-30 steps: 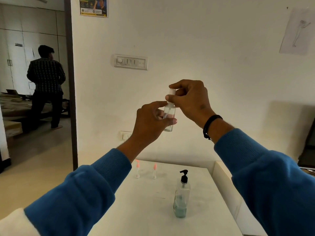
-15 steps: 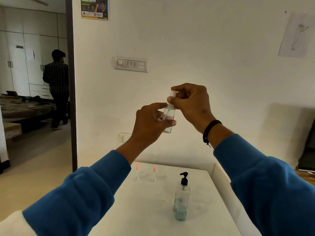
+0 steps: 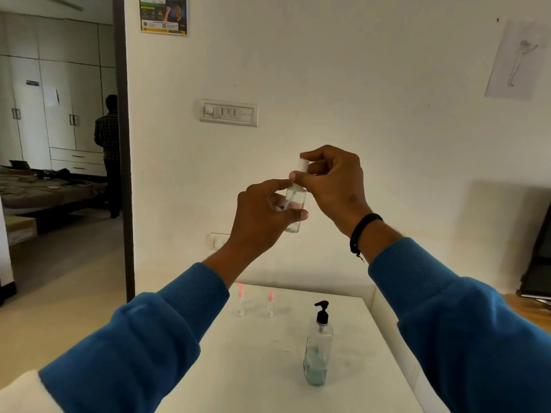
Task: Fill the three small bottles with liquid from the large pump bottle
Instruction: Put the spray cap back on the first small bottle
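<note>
Left hand [image 3: 262,217] grips a clear small bottle [image 3: 295,208]; right hand [image 3: 334,186] pinches its white cap [image 3: 304,166]. Below the hands: pump bottle [image 3: 317,351] and two pink-capped bottles [image 3: 255,299] on the tabletop [image 3: 253,368].

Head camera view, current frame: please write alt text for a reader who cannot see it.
A person in blue sleeves holds a small clear bottle up in the left hand while the right hand grips its white cap. Below, on a white table, stand a large pump bottle and two small pink-capped bottles.
</note>
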Available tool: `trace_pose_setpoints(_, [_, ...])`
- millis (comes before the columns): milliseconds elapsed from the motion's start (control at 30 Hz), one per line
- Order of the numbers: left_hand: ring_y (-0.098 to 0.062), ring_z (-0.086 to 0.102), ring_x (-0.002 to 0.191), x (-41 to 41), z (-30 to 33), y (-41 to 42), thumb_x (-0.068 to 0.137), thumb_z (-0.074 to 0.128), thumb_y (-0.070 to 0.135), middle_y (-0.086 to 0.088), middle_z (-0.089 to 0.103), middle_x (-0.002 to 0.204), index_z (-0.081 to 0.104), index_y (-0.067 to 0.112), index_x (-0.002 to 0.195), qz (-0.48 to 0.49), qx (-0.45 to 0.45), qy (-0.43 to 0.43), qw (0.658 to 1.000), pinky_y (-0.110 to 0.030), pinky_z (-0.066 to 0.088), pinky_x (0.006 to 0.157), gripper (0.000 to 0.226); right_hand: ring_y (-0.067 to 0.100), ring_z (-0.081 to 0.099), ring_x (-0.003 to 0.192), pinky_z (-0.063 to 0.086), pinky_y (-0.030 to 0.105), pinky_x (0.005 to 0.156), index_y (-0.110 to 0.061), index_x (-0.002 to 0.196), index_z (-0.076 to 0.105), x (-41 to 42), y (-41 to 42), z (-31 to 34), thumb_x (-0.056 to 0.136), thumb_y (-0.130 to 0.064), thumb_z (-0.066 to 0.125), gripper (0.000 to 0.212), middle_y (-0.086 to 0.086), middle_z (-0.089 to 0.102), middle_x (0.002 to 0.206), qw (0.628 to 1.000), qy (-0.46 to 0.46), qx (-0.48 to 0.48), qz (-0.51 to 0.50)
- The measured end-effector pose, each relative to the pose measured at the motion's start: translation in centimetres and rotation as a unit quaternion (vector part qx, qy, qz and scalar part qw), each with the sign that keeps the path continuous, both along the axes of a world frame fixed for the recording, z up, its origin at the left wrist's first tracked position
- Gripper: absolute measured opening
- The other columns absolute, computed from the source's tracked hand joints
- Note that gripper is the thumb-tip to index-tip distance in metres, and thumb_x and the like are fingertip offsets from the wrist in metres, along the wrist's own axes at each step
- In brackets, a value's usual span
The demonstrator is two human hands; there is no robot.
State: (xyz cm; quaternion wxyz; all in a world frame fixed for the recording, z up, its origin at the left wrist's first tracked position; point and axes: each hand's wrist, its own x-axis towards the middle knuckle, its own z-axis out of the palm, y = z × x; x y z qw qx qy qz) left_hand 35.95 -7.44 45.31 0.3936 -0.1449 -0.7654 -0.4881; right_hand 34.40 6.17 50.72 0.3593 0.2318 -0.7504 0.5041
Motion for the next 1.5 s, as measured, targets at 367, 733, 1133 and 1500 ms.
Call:
trace_pose_setpoints(367, [-0.014, 0.068, 0.077, -0.3, -0.21, -0.07, 0.072, 0.093, 0.027, -0.001, 0.075, 0.092, 0.071, 0.013, 0.127, 0.008, -0.005, 0.005, 1.0, -0.012, 0.05, 0.074, 0.061, 0.014, 0.074, 0.09, 0.063, 0.038, 0.086, -0.016, 0.108, 0.074, -0.48, -0.26, -0.67, 0.081, -0.004, 0.083, 0.03, -0.001, 0.076, 0.096, 0.999, -0.022, -0.032, 0.02])
trace_pose_setpoints(733, [-0.006, 0.066, 0.075, -0.32, -0.31, 0.11, 0.073, 0.092, 0.028, 0.002, 0.074, 0.095, 0.07, 0.013, 0.126, 0.016, 0.001, 0.0, 1.0, -0.003, 0.044, 0.072, 0.059, 0.018, 0.073, 0.091, 0.063, 0.041, 0.087, -0.017, 0.103, 0.072, -0.36, -0.59, -0.38, 0.082, -0.005, 0.08, 0.025, 0.001, 0.074, 0.095, 0.998, -0.048, -0.038, 0.025])
trace_pose_setpoints(1133, [-0.01, 0.066, 0.078, -0.64, -0.18, 0.44, 0.073, 0.092, 0.03, -0.002, 0.076, 0.099, 0.07, 0.013, 0.128, 0.027, -0.008, -0.007, 1.0, -0.006, 0.045, 0.075, 0.061, 0.02, 0.072, 0.089, 0.064, 0.041, 0.085, -0.017, 0.1, 0.072, -0.2, -0.42, -0.08, 0.08, -0.002, 0.081, 0.026, 0.003, 0.073, 0.092, 0.998, -0.056, -0.037, 0.021])
trace_pose_setpoints(1500, [-0.012, 0.067, 0.081, -0.2, 0.14, 0.76, 0.074, 0.091, 0.031, 0.002, 0.074, 0.098, 0.07, 0.013, 0.126, 0.024, -0.006, -0.009, 1.0, -0.006, 0.043, 0.075, 0.059, 0.018, 0.069, 0.084, 0.062, 0.033, 0.081, -0.017, 0.097, 0.071, -0.18, -0.5, 0.28, 0.08, -0.016, 0.087, 0.024, 0.001, 0.07, 0.087, 0.997, -0.056, -0.044, 0.011])
